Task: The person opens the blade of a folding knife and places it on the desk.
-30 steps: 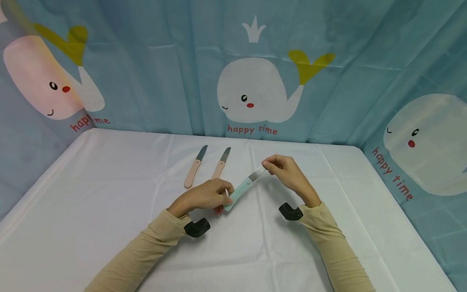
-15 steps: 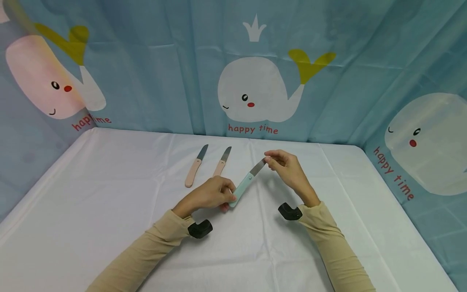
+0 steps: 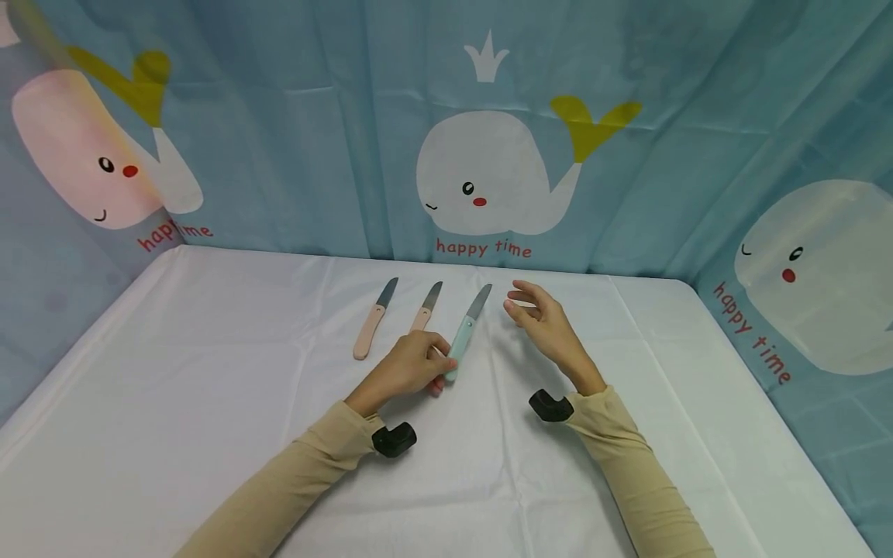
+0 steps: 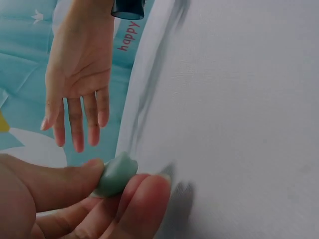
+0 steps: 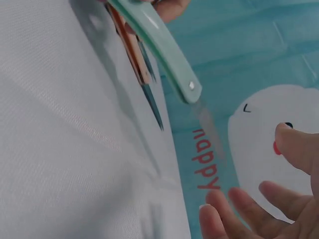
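Observation:
My left hand (image 3: 408,363) pinches the lower end of a mint-green folding knife (image 3: 462,341) between thumb and fingers. Its blade is unfolded and points away toward the back of the table. In the left wrist view only the green handle end (image 4: 117,174) shows between the fingertips. The right wrist view shows the knife (image 5: 164,55) held above the cloth. My right hand (image 3: 551,329) is apart from the blade, to its right, with fingers loosely spread and holding nothing. Two pink-handled knives lie left of it: one (image 3: 370,329) fully visible, the other (image 3: 424,314) partly hidden behind my left hand.
A white cloth (image 3: 593,480) covers the table. Behind and at both sides hangs a blue curtain (image 3: 279,155) printed with whales. Both pink-handled knives have their blades unfolded, pointing to the back.
My right hand has let go of the green knife's blade tip and its fingers have spread. The left hand has moved slightly right and back, turning the knife more upright in view.

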{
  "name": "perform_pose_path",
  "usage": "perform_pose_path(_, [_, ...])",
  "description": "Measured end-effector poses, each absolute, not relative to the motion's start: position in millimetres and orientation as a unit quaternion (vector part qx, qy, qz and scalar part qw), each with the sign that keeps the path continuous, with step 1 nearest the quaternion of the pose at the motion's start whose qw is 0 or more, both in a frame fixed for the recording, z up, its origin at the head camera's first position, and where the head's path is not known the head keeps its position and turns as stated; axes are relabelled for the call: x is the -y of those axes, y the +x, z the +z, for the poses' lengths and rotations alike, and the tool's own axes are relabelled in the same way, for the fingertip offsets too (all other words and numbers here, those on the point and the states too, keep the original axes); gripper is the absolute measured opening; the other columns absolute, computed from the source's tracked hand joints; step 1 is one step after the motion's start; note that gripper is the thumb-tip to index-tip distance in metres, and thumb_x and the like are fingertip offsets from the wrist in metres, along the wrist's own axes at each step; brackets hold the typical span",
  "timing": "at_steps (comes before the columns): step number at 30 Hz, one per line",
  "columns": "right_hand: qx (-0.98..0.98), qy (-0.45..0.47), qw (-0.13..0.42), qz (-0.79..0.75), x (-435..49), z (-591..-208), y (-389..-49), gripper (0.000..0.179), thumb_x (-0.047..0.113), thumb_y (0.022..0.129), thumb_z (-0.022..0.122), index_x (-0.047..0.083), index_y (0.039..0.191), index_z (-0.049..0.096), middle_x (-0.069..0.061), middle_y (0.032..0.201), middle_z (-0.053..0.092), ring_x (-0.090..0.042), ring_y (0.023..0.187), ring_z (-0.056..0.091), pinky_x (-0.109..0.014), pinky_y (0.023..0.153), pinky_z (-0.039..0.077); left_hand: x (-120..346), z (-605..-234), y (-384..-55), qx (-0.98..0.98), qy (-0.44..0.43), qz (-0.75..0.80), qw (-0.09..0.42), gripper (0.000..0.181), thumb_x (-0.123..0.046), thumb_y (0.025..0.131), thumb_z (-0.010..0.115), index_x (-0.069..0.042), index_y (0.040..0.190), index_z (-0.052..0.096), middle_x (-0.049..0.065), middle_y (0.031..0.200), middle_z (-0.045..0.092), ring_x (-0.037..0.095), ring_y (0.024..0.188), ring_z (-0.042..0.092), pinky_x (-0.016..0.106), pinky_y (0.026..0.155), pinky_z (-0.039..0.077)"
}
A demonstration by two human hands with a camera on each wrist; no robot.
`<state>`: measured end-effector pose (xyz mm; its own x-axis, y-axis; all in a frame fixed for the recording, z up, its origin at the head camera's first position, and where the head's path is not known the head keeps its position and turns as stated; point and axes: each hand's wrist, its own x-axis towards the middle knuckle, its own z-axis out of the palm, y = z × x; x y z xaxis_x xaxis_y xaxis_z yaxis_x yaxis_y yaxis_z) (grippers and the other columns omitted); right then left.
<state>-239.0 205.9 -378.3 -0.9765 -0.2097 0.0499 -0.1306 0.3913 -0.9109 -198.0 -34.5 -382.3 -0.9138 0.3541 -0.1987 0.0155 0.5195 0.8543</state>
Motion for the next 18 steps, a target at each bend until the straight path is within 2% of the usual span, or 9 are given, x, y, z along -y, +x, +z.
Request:
perform_pose_path(11, [-0.840, -0.104, 0.040, -0.531, -205, -378, -238, 0.060, 0.039, 0.101, 0.057, 0.012, 0.151, 0.039, -0.018, 0.148, 0.048, -0.033, 0.127, 0.058, -0.051, 0.104, 0.047, 21, -383, -217, -0.883, 0.084, 0.435, 0.156, 0.024, -0.017, 0.095, 0.067, 0.003, 0.110, 0.065, 0.007, 0.056, 0.065, 0.013, 0.043, 0.062, 0.022, 0.050, 0.048])
perform_pose_path(18, [-0.841, -0.111, 0.038, -0.528, -204, -380, -239, 0.060, 0.039, 0.100, 0.057, 0.011, 0.150, 0.039, -0.019, 0.149, 0.047, -0.033, 0.131, 0.055, -0.052, 0.107, 0.045, 19, -383, -222, -0.888, 0.075, 0.422, 0.169, 0.028, -0.018, 0.096, 0.066, 0.004, 0.113, 0.061, 0.009, 0.056, 0.063, 0.013, 0.038, 0.057, 0.028, 0.044, 0.052])
